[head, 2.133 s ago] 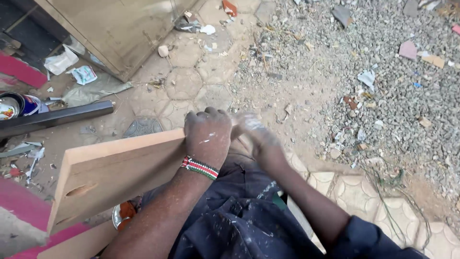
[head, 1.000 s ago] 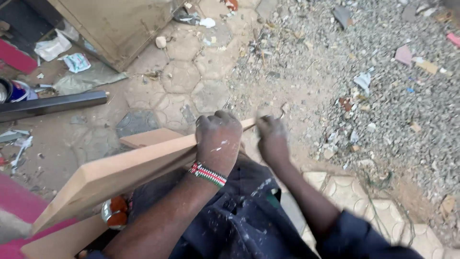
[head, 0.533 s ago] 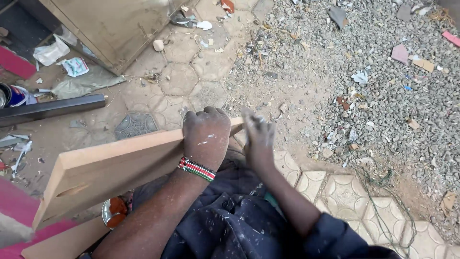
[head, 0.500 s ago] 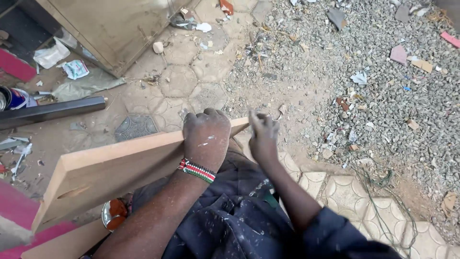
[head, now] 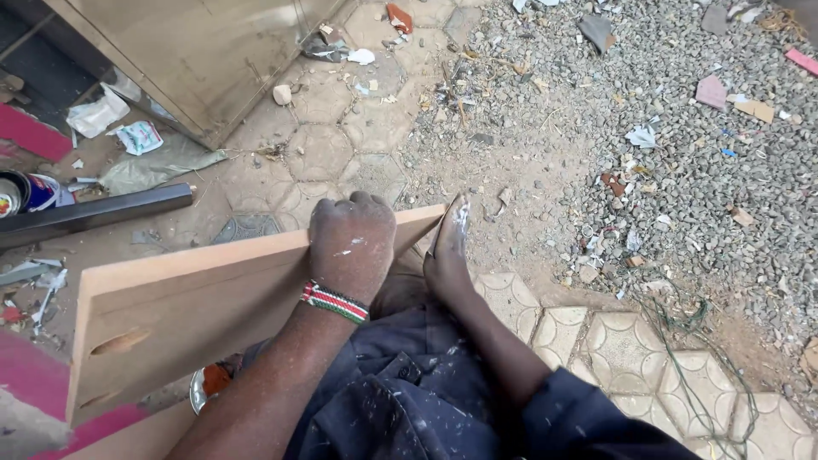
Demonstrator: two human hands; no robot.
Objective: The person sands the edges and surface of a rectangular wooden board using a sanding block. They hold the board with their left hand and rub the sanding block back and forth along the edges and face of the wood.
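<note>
The fingers (head: 354, 204) of the left hand (head: 351, 251) curl over the top edge of a pale wooden board (head: 213, 294), closed around it in a firm grip; a striped bead wristband (head: 334, 301) sits just below at the wrist. The right hand (head: 449, 247) lies flat and stretched out against the board's end at about 3 o'clock from the left hand, fingers straight and together, pressed to the wood rather than closed on it (white smears mark both hands).

The board stands on its long edge, tilted, across the person's dark, paint-flecked lap (head: 409, 400), running from the hands toward 8 o'clock. Two slots are cut near its far end.

Beyond it, at 10 o'clock, a dark metal bar (head: 94, 213) lies on hexagonal paving (head: 324, 153), with a paint tin (head: 25, 192) at its outer end. At 11 o'clock stands a large wooden panel (head: 204, 60). Loose gravel (head: 682, 153) and litter spread from 1 to 3 o'clock.
</note>
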